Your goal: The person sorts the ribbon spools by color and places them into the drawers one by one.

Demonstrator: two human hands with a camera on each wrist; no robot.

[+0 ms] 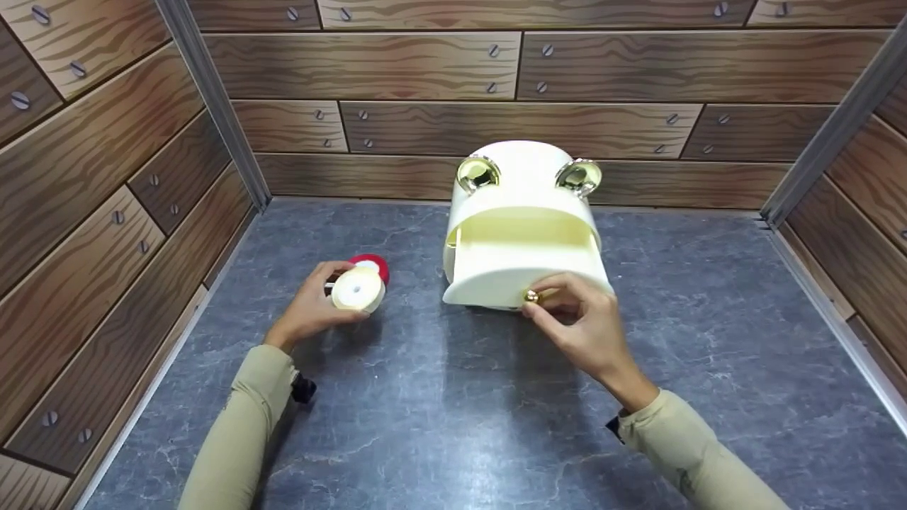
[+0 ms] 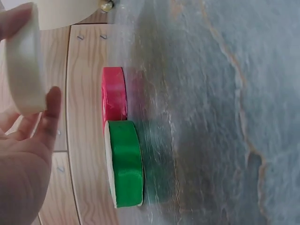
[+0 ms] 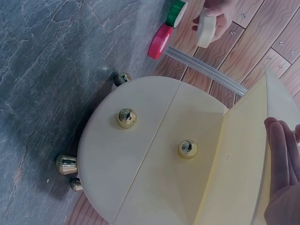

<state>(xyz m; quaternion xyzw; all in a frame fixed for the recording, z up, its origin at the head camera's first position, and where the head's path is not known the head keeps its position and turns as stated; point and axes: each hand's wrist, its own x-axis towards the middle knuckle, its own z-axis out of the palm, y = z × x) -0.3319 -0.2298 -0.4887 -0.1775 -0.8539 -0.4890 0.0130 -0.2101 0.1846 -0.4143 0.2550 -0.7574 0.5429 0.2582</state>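
Note:
My left hand (image 1: 317,301) grips a roll of cream ribbon (image 1: 358,290), raised above the floor in the left wrist view. Below it stand a red ribbon roll (image 2: 115,91) and a green ribbon roll (image 2: 125,164), end to end; the head view mostly hides the green one. Ahead is a rounded cream drawer cabinet (image 1: 528,170) with gold ears. Its top drawer (image 1: 489,287) is pulled out, with a bare floor inside. My right hand (image 1: 584,326) pinches that drawer's gold knob (image 1: 531,296) between thumb and fingers. In the right wrist view, the fingers lie along the drawer front.
Two lower gold knobs, one on the middle front (image 3: 188,148) and one on the bottom front (image 3: 127,118), sit on closed panels. Short gold feet (image 3: 66,164) hold the cabinet up. Wood-patterned walls (image 1: 425,64) surround the dark marbled surface (image 1: 425,425) on the back and sides.

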